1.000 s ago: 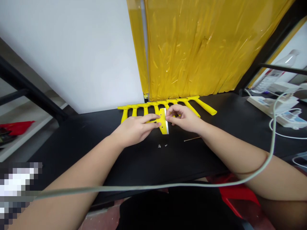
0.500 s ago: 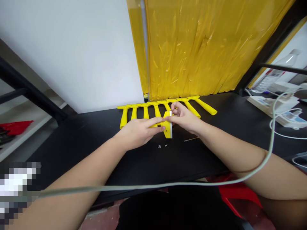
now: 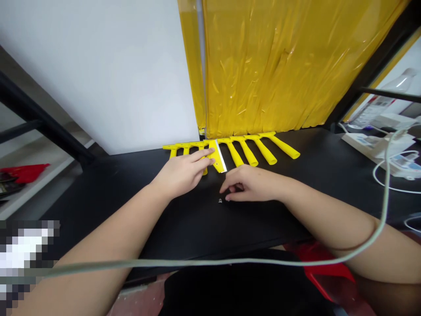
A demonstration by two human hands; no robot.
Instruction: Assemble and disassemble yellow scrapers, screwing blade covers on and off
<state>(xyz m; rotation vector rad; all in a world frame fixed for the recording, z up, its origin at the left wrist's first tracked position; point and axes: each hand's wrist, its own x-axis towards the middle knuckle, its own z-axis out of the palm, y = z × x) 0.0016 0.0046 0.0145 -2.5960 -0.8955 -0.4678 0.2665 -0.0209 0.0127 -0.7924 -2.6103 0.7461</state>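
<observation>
My left hand (image 3: 186, 173) is closed around the handle of a yellow scraper (image 3: 216, 160), and its fingertips lie against the scraper's head. A bright metal blade strip (image 3: 221, 156) runs along the head's right edge. My right hand (image 3: 246, 183) is low over the tabletop, its fingers curled and thumb and forefinger apart. Just left of its fingertips lies a small silvery piece of hardware (image 3: 220, 200). Whatever lies directly beneath those fingertips is hidden. Behind both hands, several yellow scrapers (image 3: 265, 151) stretch in a row along the back of the black table (image 3: 184, 228).
A pale cable (image 3: 204, 263) hangs across the view in front of my forearms. White electrical boxes (image 3: 383, 153) with cords and a clear plastic bottle (image 3: 378, 98) stand at the right. White board (image 3: 115, 74) and yellow plastic sheeting (image 3: 263, 66) border the table's back.
My right hand has left the scraper's blade side and come down to the small parts on the table. The left hand has moved the scraper slightly left and back, tilting it.
</observation>
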